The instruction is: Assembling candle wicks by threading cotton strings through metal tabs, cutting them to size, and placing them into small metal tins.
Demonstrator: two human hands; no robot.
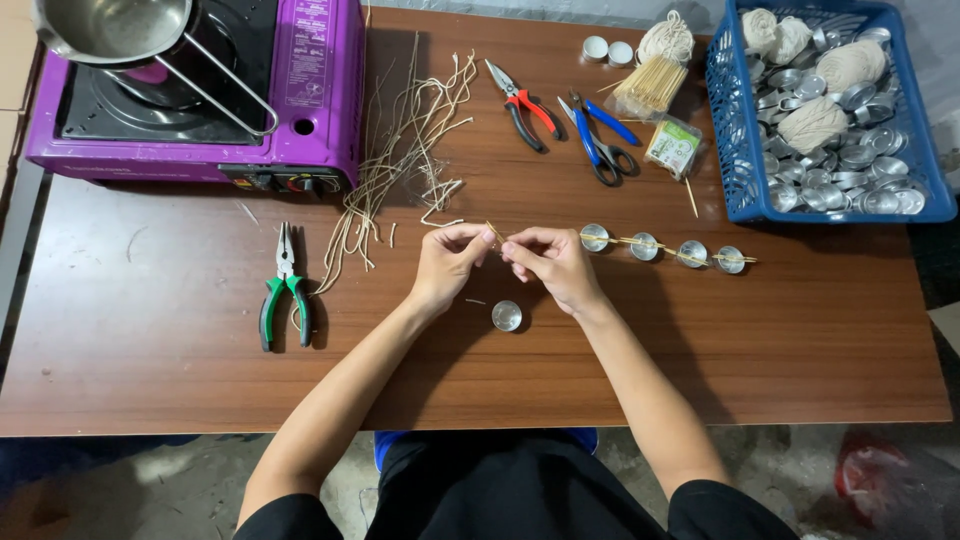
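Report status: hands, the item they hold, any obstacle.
Left hand and right hand pinch one thin wooden stick. Lone tin cup below them. Four tin cups in a row, right.

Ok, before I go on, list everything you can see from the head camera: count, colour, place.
table: one, brown wood, fills the view
portable stove: one, purple, far left corner
saucepan: one, steel, on the stove
wick strands: a loose pile, cream, right of the stove
green pliers: one, left of the hands
red pliers: one, far centre
blue scissors: one, beside the red pliers
wooden sticks: a bundle, tan, far centre
basket: one, blue, far right, holding metal cups and wick balls
small metal cups: four in a row right of the hands, one below them
left hand, right hand: fingertips meeting on a thin stick
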